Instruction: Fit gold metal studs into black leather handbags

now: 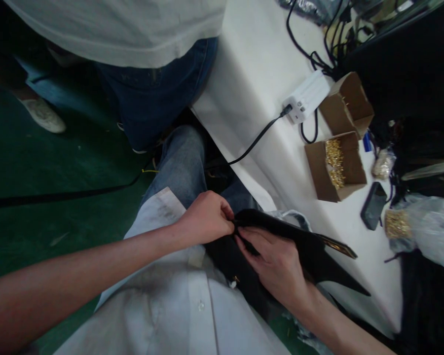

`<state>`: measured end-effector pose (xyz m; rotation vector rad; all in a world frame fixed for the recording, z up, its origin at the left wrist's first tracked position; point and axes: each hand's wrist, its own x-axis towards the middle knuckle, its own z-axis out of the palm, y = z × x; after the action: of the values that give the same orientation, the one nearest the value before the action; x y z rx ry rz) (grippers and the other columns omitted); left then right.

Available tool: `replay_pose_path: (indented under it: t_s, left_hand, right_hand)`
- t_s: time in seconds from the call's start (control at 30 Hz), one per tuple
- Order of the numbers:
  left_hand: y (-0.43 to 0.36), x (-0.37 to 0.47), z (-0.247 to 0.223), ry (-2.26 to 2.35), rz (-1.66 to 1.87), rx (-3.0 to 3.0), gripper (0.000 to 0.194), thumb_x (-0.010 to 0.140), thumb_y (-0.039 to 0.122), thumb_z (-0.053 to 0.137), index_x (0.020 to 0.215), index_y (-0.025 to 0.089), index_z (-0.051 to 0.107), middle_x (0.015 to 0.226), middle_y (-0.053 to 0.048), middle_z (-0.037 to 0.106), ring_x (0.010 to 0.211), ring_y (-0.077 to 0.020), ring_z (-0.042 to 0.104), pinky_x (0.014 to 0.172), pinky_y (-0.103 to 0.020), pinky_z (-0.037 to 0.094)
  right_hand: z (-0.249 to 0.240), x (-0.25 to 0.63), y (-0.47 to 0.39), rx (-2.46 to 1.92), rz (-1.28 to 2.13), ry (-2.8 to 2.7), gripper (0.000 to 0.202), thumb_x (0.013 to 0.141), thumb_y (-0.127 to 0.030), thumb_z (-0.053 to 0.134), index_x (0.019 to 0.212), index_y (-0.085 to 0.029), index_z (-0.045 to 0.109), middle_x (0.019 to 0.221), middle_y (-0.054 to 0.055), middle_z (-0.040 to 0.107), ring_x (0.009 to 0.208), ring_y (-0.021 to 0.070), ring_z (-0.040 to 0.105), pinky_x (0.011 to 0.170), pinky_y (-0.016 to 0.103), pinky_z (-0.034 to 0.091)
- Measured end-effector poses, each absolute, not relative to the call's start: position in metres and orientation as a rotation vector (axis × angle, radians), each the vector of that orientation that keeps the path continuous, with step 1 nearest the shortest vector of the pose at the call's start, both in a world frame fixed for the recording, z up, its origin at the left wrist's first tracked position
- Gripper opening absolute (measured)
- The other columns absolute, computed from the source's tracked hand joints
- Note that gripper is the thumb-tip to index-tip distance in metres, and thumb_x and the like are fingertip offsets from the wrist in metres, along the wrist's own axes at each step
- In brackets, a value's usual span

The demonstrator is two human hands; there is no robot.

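A flat black bag-like piece (314, 251) lies across my lap by the table's edge, with a gold-coloured metal strip (336, 245) along its far right side. My left hand (209, 217) is closed in a pinch at its near left corner. There my right hand (272, 251) presses its fingertips on the same black edge, close to the left fingertips. Whatever small part sits between the fingertips is hidden. More dark material hangs below the hands, with a small gold and white bit (234, 282) on it.
On the white-covered table (255, 74) stand a white power strip (307, 96), a cardboard box of gold-coloured small parts (335, 165), another cardboard box (346, 106) and a dark oblong object (373, 205). A black cable (253, 143) runs off the edge. A person (151, 79) stands close at the upper left.
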<state>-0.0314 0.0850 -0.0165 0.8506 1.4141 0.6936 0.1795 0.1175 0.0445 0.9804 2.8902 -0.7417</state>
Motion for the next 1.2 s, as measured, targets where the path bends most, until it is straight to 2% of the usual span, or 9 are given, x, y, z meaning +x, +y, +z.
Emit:
replay_pose_path:
  t_s: [0.2,0.3,0.4,0.47,0.57,0.73,0.9,1.03,1.2]
  left_hand:
    - [0.085,-0.033,-0.023,1.376,0.672,0.805,0.022,0.066,0.004,0.078,0.083,0.017,0.087,0.077,-0.002,0.084,0.071,-0.0187,0.077,0.062,-0.025,0.054]
    - [0.085,-0.036,-0.029,1.350,0.664,0.771,0.020,0.067,0.004,0.080,0.082,0.017,0.086,0.074,0.000,0.082,0.069,-0.0172,0.075,0.058,-0.023,0.049]
    - [0.085,-0.039,-0.032,1.327,0.658,0.740,0.021,0.066,0.002,0.078,0.080,0.017,0.084,0.068,0.002,0.078,0.063,-0.0152,0.070,0.054,-0.022,0.045]
    - [0.086,-0.041,-0.031,1.306,0.661,0.735,0.021,0.066,0.000,0.078,0.079,0.017,0.083,0.065,0.003,0.075,0.061,-0.0141,0.067,0.054,-0.022,0.044]
    - [0.087,-0.042,-0.027,1.274,0.665,0.742,0.021,0.066,0.000,0.077,0.078,0.017,0.083,0.065,0.004,0.075,0.061,-0.0139,0.067,0.056,-0.022,0.045]
    - [0.087,-0.044,-0.024,1.251,0.656,0.745,0.022,0.066,0.000,0.076,0.078,0.016,0.083,0.065,0.004,0.074,0.060,-0.0141,0.066,0.058,-0.023,0.045]
    - [0.086,-0.046,-0.025,1.231,0.641,0.745,0.019,0.066,0.001,0.076,0.075,0.017,0.082,0.062,0.004,0.072,0.059,-0.0137,0.064,0.056,-0.022,0.043]
    - [0.085,-0.046,-0.028,1.227,0.638,0.742,0.016,0.066,0.003,0.077,0.073,0.018,0.081,0.062,0.004,0.072,0.059,-0.0146,0.065,0.055,-0.023,0.042]
    - [0.085,-0.043,-0.032,1.221,0.641,0.742,0.018,0.064,0.003,0.076,0.073,0.018,0.080,0.062,0.003,0.072,0.059,-0.0149,0.065,0.053,-0.022,0.040]
  right_hand:
    - [0.041,0.178,0.115,0.970,-0.941,2.904,0.023,0.112,-0.016,0.064,0.105,-0.021,0.085,0.101,0.009,0.087,0.086,0.0227,0.085,0.076,0.030,0.067]
    - [0.042,0.177,0.118,0.939,-1.055,2.882,0.024,0.113,-0.015,0.063,0.107,-0.021,0.085,0.103,0.009,0.087,0.089,0.0230,0.086,0.076,0.028,0.067]
    - [0.045,0.176,0.121,0.970,-1.147,2.802,0.022,0.112,-0.018,0.065,0.115,-0.025,0.085,0.113,0.008,0.088,0.099,0.0249,0.086,0.087,0.031,0.068]
    - [0.049,0.174,0.121,1.091,-1.185,2.706,0.022,0.112,-0.021,0.063,0.118,-0.026,0.083,0.112,0.006,0.088,0.099,0.0257,0.085,0.091,0.034,0.067]
    - [0.052,0.171,0.121,1.405,-1.372,2.435,0.018,0.110,-0.028,0.063,0.114,-0.024,0.080,0.103,0.006,0.087,0.093,0.0261,0.083,0.083,0.034,0.065]
    - [0.050,0.169,0.123,1.786,-1.783,1.747,0.026,0.095,-0.047,0.084,0.101,-0.021,0.082,0.090,0.005,0.085,0.081,0.0250,0.079,0.069,0.032,0.061]
    - [0.048,0.165,0.128,1.878,-1.891,1.483,0.037,0.076,-0.046,0.100,0.099,-0.021,0.085,0.089,0.006,0.086,0.081,0.0247,0.080,0.072,0.034,0.063]
    - [0.045,0.162,0.130,1.851,-1.920,1.451,0.037,0.072,-0.043,0.101,0.099,-0.022,0.089,0.095,0.008,0.088,0.086,0.0268,0.081,0.076,0.038,0.065]
    - [0.039,0.160,0.131,1.840,-1.824,1.553,0.025,0.073,-0.040,0.097,0.092,-0.024,0.091,0.094,0.005,0.088,0.083,0.0252,0.077,0.077,0.038,0.062]
